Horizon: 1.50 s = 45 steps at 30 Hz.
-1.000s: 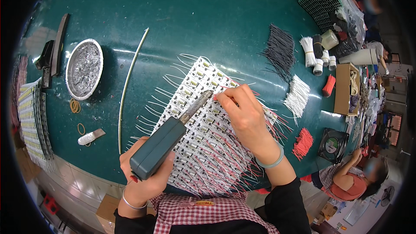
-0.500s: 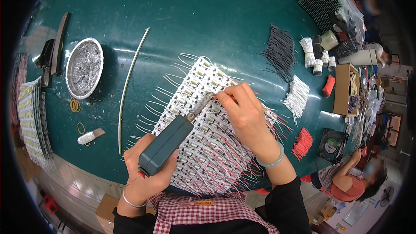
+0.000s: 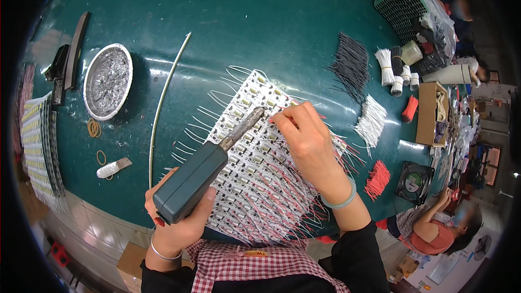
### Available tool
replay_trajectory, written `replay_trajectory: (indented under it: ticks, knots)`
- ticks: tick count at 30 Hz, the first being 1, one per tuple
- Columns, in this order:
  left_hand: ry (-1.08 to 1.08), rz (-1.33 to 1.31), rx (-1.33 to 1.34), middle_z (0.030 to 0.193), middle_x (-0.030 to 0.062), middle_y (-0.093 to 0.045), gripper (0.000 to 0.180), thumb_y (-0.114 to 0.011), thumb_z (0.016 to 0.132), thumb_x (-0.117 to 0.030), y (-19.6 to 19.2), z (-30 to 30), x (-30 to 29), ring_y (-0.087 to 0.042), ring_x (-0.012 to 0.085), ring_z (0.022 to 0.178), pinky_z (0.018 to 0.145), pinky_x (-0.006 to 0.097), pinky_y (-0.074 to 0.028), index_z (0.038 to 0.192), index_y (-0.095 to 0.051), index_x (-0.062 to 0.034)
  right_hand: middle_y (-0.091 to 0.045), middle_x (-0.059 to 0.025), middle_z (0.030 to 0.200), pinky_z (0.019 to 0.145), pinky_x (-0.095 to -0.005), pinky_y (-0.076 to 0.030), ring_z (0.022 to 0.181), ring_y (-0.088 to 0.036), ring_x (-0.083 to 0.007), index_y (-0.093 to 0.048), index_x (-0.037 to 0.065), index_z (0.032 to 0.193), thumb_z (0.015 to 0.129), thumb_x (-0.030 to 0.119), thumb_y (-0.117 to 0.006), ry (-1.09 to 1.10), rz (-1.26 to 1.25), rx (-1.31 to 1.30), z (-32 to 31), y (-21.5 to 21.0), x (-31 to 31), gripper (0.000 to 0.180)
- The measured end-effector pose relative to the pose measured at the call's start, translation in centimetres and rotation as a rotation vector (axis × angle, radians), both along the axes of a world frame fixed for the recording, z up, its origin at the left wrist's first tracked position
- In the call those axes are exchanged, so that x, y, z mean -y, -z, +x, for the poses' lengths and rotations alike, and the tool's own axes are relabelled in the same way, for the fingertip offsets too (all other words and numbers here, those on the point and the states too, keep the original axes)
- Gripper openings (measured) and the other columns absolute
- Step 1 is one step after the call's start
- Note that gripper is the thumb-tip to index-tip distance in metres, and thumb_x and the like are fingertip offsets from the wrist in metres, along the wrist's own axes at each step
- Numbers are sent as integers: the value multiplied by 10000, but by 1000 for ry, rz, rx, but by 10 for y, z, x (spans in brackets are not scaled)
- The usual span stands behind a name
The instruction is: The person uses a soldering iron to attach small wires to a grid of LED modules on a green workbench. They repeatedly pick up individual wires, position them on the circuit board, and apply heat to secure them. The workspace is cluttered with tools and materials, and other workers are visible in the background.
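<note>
Left grip near rod, bowl beyond

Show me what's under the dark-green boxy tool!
Under the tool: the left hand gripping it, and a white sheet of small circuit boards. The parts directly beneath are covered.

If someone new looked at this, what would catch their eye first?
Probably the dark green soldering tool in the left hand, its metal tip over the central white circuit-board panel bristling with wires. The right hand is pinched close beside that tip. To the left, a white-rimmed bowl of silvery scraps stands out on the green table.
</note>
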<state>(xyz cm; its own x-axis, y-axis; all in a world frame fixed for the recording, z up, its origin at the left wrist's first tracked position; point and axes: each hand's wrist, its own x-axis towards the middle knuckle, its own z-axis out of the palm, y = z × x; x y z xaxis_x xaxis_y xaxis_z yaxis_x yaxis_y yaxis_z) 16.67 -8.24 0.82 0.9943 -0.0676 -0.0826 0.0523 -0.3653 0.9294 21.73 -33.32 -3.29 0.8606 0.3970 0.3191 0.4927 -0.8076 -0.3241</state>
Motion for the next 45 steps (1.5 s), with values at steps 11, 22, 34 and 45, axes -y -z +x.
replay_trajectory:
  ticks: [11, 22, 34, 45]
  knots:
    - [-39, -113, -23, 866, 140, -681, 228, -741, 740, -3, 1, -2, 2, -650, 158, 695, 604, 264, -499, 950, -697, 76, -571, -94, 876, 633, -333, -494, 812, -568, -248, -637, -9, 924, 697, -16, -640, -3, 1, 0, 1, -2, -1, 227]
    - [29, -20, 63, 808, 110, -658, 181, -729, 745, 7, 5, 1, 5, -615, 127, 635, 561, 254, -463, 912, -690, 67, -578, -94, 874, 618, -337, -485, 787, -565, -243, -651, -3, 947, 712, -23, -655, 26, 50, 18, -5, 4, 3, 236]
    - [55, 8, 9, 721, 83, -616, 129, -739, 747, -9, 13, 2, 10, -579, 110, 589, 542, 252, -440, 836, -656, 34, -563, -96, 888, 620, -334, -493, 809, -565, -240, -645, -1, 969, 716, -30, -657, -15, 10, 4, -3, 2, 3, 255]
    - [36, 35, 26, 719, 80, -613, 122, -731, 752, -1, 6, 2, 9, -573, 107, 578, 525, 251, -430, 844, -666, 45, -556, -102, 899, 654, -336, -493, 835, -554, -246, -637, -23, 959, 720, -30, -642, -28, -46, -51, 0, -5, 3, 239]
